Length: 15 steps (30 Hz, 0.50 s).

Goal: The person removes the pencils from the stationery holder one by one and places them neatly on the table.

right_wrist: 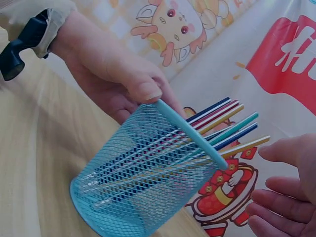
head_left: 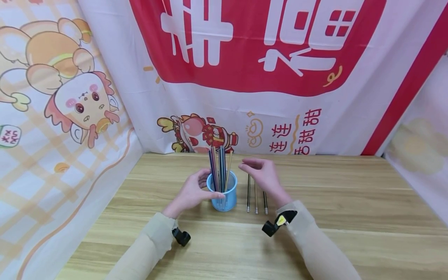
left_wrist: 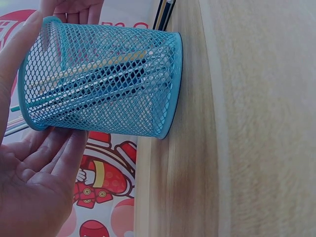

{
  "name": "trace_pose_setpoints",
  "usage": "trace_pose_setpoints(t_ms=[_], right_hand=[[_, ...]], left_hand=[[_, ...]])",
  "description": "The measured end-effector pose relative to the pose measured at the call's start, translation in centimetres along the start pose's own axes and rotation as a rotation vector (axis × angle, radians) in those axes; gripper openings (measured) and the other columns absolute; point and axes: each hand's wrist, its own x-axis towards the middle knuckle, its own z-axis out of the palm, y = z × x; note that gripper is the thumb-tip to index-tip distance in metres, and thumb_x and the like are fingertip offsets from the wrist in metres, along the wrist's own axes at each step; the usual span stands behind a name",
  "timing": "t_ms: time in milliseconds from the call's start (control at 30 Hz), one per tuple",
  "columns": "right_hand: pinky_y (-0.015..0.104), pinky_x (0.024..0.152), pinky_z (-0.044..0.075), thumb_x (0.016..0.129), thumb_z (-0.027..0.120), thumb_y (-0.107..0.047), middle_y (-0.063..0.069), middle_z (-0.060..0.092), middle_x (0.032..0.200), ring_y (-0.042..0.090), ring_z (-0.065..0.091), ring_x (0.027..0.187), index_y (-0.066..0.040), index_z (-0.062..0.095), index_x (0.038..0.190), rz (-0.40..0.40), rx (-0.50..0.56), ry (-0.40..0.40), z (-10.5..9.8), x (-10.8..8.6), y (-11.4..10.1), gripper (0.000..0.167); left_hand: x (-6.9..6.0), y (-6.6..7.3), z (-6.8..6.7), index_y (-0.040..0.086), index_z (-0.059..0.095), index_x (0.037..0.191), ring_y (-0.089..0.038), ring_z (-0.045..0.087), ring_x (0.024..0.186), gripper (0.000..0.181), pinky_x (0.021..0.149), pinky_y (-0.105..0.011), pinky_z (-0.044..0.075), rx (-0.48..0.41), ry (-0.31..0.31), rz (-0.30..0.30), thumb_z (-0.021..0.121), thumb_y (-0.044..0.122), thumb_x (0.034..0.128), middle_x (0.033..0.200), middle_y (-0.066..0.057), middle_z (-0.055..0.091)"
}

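A light blue wire-mesh pencil cup (head_left: 229,201) stands upright on the table, with several pencils (right_wrist: 237,131) of different colours leaning in it. My left hand (head_left: 192,192) holds the cup from the left, its thumb at the rim and its fingers along the far side. To the right of the cup, my right hand (head_left: 264,175) hovers just off the pencil tops. Its fingers are loosely bent and touch nothing, as the right wrist view shows. Beneath that hand lie three pencils (head_left: 248,196), side by side with their eraser ends toward me; their far ends are partly hidden.
The wood-grain table (head_left: 217,249) reaches back to a printed white and red cloth (head_left: 224,101). Another printed cloth (head_left: 115,167) hangs along the left side, and a pale one (head_left: 416,155) on the right. Each wrist carries a small black camera (head_left: 182,236).
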Motion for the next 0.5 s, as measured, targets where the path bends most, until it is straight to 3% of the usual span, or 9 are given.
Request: trace_pose_setpoints(t_ms=[233, 500], right_hand=[[0.040, 0.096, 0.055, 0.092, 0.078, -0.030, 0.003, 0.073, 0.114, 0.020, 0.067, 0.107, -0.012, 0.074, 0.121, -0.028, 0.041, -0.030, 1.6, 0.0, 0.5, 0.034], [0.041, 0.096, 0.055, 0.091, 0.079, -0.031, 0.002, 0.073, 0.113, 0.020, 0.067, 0.107, -0.011, 0.074, 0.121, -0.022, 0.065, -0.043, 2.8, -0.1, 0.6, 0.036]], left_hand=[[-1.3, 2.5, -0.1, -0.003, 0.047, 0.145, -0.038, 0.052, 0.131, 0.082, 0.113, -0.054, 0.038, -0.004, -0.017, 0.027, 0.091, 0.013, 0.0784, 0.142, -0.021, 0.055], [-1.3, 2.5, -0.2, -0.002, 0.047, 0.146, -0.036, 0.052, 0.131, 0.082, 0.113, -0.051, 0.038, -0.003, -0.021, 0.044, 0.091, 0.015, 0.0780, 0.142, -0.019, 0.055]])
